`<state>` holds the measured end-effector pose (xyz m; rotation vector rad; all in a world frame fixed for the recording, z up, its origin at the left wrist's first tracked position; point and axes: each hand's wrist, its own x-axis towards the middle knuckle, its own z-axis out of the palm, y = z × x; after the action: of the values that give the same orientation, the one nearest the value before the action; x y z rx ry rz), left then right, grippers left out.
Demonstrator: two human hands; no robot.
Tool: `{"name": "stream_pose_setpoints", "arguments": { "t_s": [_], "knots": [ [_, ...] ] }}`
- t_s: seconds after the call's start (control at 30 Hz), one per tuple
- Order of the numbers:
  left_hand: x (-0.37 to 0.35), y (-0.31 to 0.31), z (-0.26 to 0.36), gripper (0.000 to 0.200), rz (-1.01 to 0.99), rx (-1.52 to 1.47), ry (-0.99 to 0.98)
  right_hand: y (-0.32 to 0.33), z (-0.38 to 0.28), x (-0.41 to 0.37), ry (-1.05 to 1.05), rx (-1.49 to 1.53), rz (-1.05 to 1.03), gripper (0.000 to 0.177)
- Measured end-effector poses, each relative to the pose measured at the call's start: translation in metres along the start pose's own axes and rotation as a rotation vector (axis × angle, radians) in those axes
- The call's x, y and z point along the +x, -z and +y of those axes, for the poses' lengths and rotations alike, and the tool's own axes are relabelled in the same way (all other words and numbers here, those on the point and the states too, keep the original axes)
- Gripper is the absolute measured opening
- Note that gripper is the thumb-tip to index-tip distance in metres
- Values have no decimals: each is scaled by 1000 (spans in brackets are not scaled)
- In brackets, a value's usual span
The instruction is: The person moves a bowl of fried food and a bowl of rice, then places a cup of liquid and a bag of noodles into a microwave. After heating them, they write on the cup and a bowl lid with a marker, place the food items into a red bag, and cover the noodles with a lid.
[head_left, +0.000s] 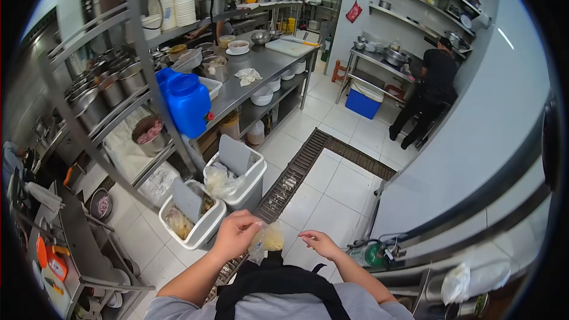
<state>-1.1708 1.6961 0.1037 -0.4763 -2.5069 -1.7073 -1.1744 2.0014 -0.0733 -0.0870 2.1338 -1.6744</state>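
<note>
A: Checked the grips?

B: Found the left hand [237, 234] clenched on the gathered neck of a small clear plastic bag of yellowish food [268, 242]. Logged the right hand [320, 243] as released, fingers loosely curled, just beside the bag, apparently not touching.

A: Placed the bag?

B: Marked it between both hands, close in front of a black apron [278, 278], over the white tiled floor [344, 189].

A: Got the axis?

B: Read the long axis as near upright in view, slightly tilted. Put the pinched neck at the left fingers and the full end hanging toward the apron.

A: Mapped edges and free room?

B: Noted a white rectangular plastic bin with a grey swing lid [210, 228] hemming the left side, near the left hand. Tagged a second matching bin [252, 192] just behind it. Traced a dark metal floor drain grate [296, 172] running diagonally away ahead. Marked a tall pale grey panel [474, 160] closing the right. Logged wide open tile between, straight ahead. Noted a long steel prep table [261, 74] along the far left, with a blue plastic water jug [186, 104] at its near end. Spotted a person in black clothes [435, 80] well apart.
</note>
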Motion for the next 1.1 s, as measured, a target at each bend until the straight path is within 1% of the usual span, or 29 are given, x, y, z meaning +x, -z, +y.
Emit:
{"name": "stream_pose_setpoints", "arguments": {
  "t_s": [0.03, 0.1, 0.17, 0.23, 0.3, 0.33, 0.37, 0.4, 0.43, 0.5, 0.57, 0.6, 0.63, 0.67, 0.7, 0.77, 0.8, 0.83, 0.9, 0.97, 1.0, 1.07, 1.1],
  "knots": [
    [35, -1, -10, 10, 2, -6, 4, 21, 6, 22, -5, -4, -2, 22],
    [95, -3, -27, 10, -55, 50, 51, 64, 27, 38, -207, -57, 134, 26],
    [162, -4, -34, 11, -43, 74, 35, 117, 80, 51, -181, -357, 174, 26],
    [225, -6, -46, 10, -6, 77, -24, 160, 86, 52, -232, -434, 243, 27],
    [286, -7, -47, 10, 20, 92, -39, 204, 134, 68, -290, -408, 320, 23],
    [314, -8, -46, 10, 43, 65, -13, 221, 141, 79, -283, -409, 311, 23],
    [340, -10, -48, 10, 64, 39, 15, 235, 141, 89, -327, -237, 417, 20],
    [367, -12, -56, 11, 90, 41, 0, 251, 143, 108, -369, -64, 519, 18],
    [392, -14, -63, 11, 102, 49, 4, 268, 142, 136, -362, -65, 506, 18],
    [435, -17, -75, 11, 175, 43, 11, 301, 141, 193, -369, -58, 575, 14],
    [475, -19, -86, 11, 246, 73, 17, 340, 116, 269, -348, -138, 517, 14],
    [496, -20, -91, 11, 284, 48, 76, 363, 103, 313, -219, -308, 495, 15],
    [511, -20, -95, 11, 316, 27, 144, 377, 88, 350, -94, -464, 464, 15],
    [526, -21, -101, 11, 351, 24, 162, 391, 42, 390, -99, -406, 419, 13],
    [540, -21, -101, 11, 388, 41, 167, 409, 20, 435, 97, -433, 404, 9],
    [564, -11, -101, 12, 451, 212, 81, 437, -52, 520, 248, -543, 289, 5],
    [572, -4, -102, 10, 504, 243, 135, 447, -85, 558, 329, -555, 266, 3],
    [579, 3, -101, 10, 552, 262, 142, 453, -123, 597, 415, -566, 244, 1],
    [588, 17, -100, 11, 660, 165, 257, 451, -213, 657, 563, -516, 158, 2],
    [594, 33, -103, 12, 753, 223, 235, 439, -306, 698, 706, -564, 69, 4],
    [596, 42, -107, 11, 791, 258, 223, 429, -348, 714, 739, -562, 40, 4],
    [602, 59, -113, 10, 866, 290, 230, 403, -423, 736, 919, -517, -56, 9],
    [602, 68, -123, 10, 898, 306, 224, 389, -454, 742, 993, -548, -87, 16]
  ]
}}
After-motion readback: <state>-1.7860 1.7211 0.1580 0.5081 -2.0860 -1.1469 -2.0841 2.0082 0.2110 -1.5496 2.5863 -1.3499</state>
